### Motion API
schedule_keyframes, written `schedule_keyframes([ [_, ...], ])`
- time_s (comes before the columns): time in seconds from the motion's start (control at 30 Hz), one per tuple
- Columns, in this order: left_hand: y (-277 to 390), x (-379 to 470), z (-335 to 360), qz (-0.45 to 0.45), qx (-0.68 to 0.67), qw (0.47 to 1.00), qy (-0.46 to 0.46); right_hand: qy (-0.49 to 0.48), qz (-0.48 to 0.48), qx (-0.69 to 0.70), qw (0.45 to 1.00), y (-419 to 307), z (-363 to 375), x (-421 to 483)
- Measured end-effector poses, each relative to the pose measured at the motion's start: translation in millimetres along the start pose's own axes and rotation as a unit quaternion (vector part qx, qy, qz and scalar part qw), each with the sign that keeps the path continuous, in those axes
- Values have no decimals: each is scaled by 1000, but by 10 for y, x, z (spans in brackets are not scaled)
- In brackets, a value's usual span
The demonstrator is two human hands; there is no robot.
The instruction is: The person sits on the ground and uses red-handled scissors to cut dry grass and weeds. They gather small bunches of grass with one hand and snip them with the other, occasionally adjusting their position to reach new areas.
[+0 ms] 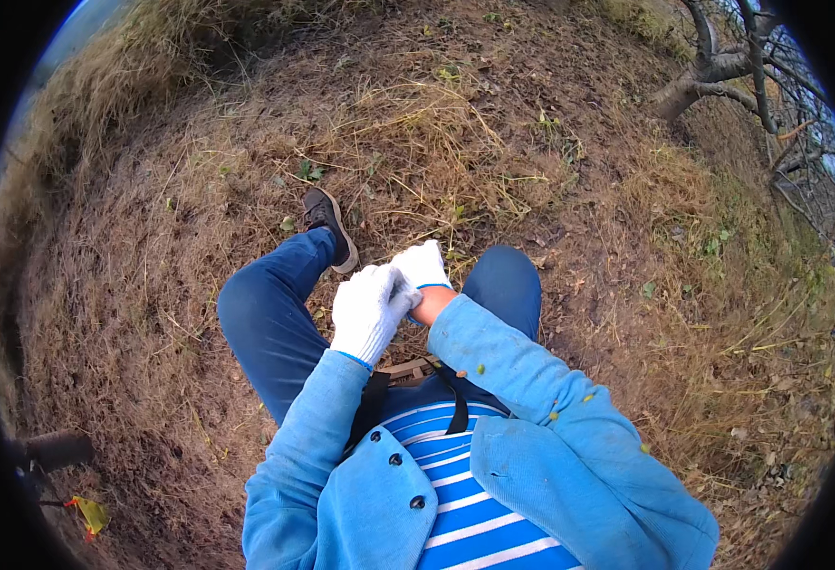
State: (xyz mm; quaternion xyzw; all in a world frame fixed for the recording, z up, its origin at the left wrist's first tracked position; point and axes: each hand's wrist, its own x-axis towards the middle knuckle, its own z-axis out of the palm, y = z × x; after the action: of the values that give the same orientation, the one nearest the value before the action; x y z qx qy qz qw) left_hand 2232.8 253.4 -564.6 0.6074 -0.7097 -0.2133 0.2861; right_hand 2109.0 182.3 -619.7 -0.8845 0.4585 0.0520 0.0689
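White knitted work gloves with blue cuff edges cover both hands. My left hand (364,313) reaches across to the inner side of my right wrist, its thumb and fingers closed at the cuff of the right glove (433,286). Beyond it is my right hand (421,262), partly hidden behind the left, so its finger pose is unclear. Bare skin shows between the right glove and the light-blue sleeve (503,356). Both hands are above the gap between my bent knees, in blue trousers (267,306).
Dry grass and soil (175,285) surround me. A bare-branched tree (720,71) stands at the upper right. Below my hands is a brown slatted object (406,370), with black straps (458,410) nearby. A dark cylindrical object (57,449) and a yellow-and-red item (91,516) are at lower left.
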Motion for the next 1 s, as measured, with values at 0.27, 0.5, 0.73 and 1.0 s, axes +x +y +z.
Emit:
schedule_keyframes([
  [0.27,-123,-118,163,64,105,990,-67,-20,-51,-39,998,-86,238,-190],
  [0.5,-106,-194,87,-59,-125,982,-128,-23,-50,-82,995,-239,362,-131],
  [0.73,406,-332,-85,-35,-254,942,-218,218,-171,18,961,-186,447,-171],
  [1.0,494,-137,-139,-23,-320,921,-220,-171,120,668,714,-110,321,-211],
])
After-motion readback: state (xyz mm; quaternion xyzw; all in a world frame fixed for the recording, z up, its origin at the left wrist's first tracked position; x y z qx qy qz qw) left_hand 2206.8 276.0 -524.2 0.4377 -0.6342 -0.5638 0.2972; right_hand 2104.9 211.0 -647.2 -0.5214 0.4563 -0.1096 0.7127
